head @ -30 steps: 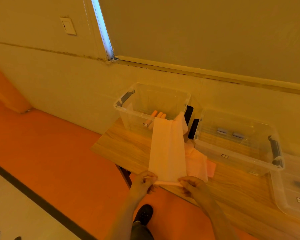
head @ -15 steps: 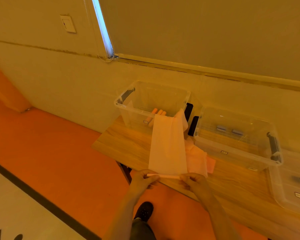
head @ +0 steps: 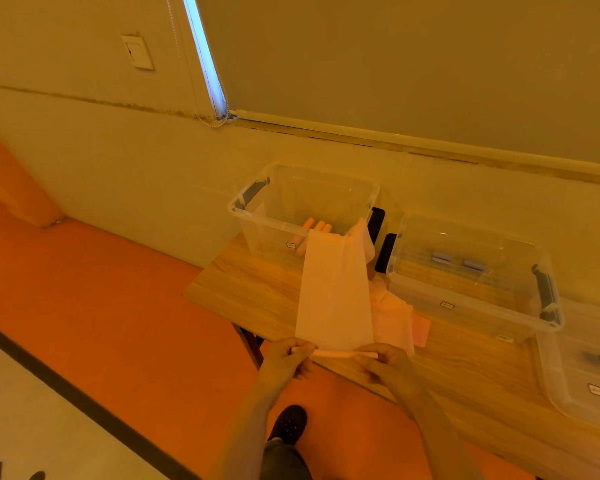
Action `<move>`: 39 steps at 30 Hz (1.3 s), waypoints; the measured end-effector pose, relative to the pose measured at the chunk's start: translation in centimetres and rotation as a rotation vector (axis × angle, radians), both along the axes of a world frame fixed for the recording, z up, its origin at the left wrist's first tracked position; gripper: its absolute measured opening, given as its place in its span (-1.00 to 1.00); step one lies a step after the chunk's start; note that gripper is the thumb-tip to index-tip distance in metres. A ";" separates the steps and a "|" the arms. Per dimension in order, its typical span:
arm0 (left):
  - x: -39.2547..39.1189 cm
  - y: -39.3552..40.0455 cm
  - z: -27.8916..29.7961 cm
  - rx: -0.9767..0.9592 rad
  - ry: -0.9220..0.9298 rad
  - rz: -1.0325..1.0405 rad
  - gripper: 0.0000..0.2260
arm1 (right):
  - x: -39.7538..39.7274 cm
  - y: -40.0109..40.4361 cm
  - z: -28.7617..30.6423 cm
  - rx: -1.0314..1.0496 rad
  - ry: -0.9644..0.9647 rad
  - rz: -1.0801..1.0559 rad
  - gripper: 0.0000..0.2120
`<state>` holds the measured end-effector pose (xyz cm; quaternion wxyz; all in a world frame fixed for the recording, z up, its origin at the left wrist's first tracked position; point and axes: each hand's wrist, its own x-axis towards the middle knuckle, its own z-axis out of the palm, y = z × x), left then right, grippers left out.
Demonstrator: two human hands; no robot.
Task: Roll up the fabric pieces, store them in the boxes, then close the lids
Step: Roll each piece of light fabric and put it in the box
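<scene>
Bench (head: pixel 253 289), wood top, runs along the wall w/ three clear boxes on it, all lids off. Far box (head: pixel 303 209) sits at the bench's left end, tall, w/ a few rolled fabric pieces (head: pixel 314 225) leaning inside near its front wall. Middle box (head: pixel 471 271) stands to its right, wide and shallow, dark handle on its right end. Near box (head: pixel 582 375) is at the right edge of view, only partly seen. Long pale fabric strip (head: pixel 333 292) lies from the bench's near edge up to the far box, its far end draped against that box's front right corner. Under and right of it lies a small heap of more pink fabric (head: pixel 395 320), touching the strip. The strip's near edge is turned into a thin roll (head: pixel 340 354) just off the bench edge. My left grip (head: pixel 288 356) pinches the roll's left end, fingers curled round it. My right grip (head: pixel 387 363) pinches the right end the same way. Roll is held level between the two. My shoe (head: pixel 290 422) shows below on the orange floor (head: pixel 118 306).
</scene>
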<state>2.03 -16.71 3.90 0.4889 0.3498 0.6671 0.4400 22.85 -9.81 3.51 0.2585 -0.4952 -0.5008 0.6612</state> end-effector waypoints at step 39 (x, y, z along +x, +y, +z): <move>0.6 0.3 -0.2 -0.026 0.032 -0.065 -0.87 | -0.1 -0.1 -0.3 -0.059 -0.003 -0.013 -0.90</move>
